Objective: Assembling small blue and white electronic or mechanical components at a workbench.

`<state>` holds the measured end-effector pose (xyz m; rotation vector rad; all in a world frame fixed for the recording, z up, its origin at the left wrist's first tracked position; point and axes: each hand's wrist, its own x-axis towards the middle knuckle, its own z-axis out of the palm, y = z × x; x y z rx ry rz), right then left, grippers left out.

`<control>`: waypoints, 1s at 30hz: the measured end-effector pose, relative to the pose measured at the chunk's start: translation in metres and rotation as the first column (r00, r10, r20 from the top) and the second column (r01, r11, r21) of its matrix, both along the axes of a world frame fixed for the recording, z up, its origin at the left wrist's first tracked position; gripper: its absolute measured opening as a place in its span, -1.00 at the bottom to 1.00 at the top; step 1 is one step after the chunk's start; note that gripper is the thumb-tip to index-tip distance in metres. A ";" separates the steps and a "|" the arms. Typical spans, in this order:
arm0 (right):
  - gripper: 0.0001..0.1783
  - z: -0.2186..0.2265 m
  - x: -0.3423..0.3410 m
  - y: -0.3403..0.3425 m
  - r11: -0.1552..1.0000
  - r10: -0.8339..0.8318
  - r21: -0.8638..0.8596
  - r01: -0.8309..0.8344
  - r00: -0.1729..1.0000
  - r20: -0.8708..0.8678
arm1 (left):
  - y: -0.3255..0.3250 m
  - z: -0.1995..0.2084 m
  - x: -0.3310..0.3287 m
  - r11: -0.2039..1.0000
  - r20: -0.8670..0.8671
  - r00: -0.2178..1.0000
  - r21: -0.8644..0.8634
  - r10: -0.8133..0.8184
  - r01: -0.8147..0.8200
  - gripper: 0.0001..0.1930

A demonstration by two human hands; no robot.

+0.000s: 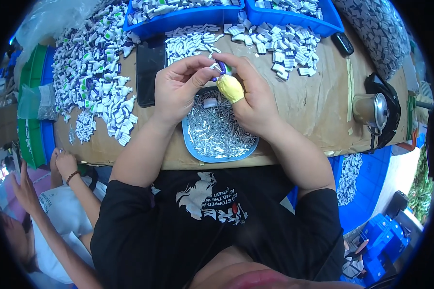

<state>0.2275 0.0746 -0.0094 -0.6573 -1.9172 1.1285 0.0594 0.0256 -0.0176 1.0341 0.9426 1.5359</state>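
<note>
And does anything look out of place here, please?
One pale, blocky piece lies among thin metal pins in the blue tray, unlike its neighbours. The right hand wears a yellow covering on its thumb; its index finger is bare.

Even, fairly bright light covers the table (pixel 318 120) around the tray (pixel 219 160), leaving soft shadows. Inside the tray, the pins (pixel 222 135) sparkle in tiny glints; right of it, the cup (pixel 365 107) shines. Farther right, the ground (pixel 401 178) burns out to white. The shirt (pixel 284 236) on the tray's near side sinks toward black. Just beyond the tray, the piece (pixel 220 67) lacks fine detail; far left of it, the co-worker (pixel 58 231) looks soft. Fisheye distortion bows the table's near edge, and black vignetting rings the view.
</note>
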 end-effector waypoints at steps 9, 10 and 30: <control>-0.54 -0.005 -0.001 -0.009 0.986 0.027 -0.160 -0.039 0.997 -0.076 | -0.006 0.012 0.007 0.985 -0.436 0.886 0.134 0.156 -0.108 -0.79; -0.55 -0.003 0.000 -0.009 0.988 0.039 -0.147 -0.047 0.997 -0.060 | -0.006 0.012 0.007 0.974 -0.474 0.858 0.192 0.198 -0.119 -0.78; -0.50 -0.036 0.012 0.011 0.888 -0.058 -0.420 -0.186 0.862 -0.504 | -0.012 0.004 0.020 0.900 -0.582 0.764 0.437 0.279 0.005 -0.73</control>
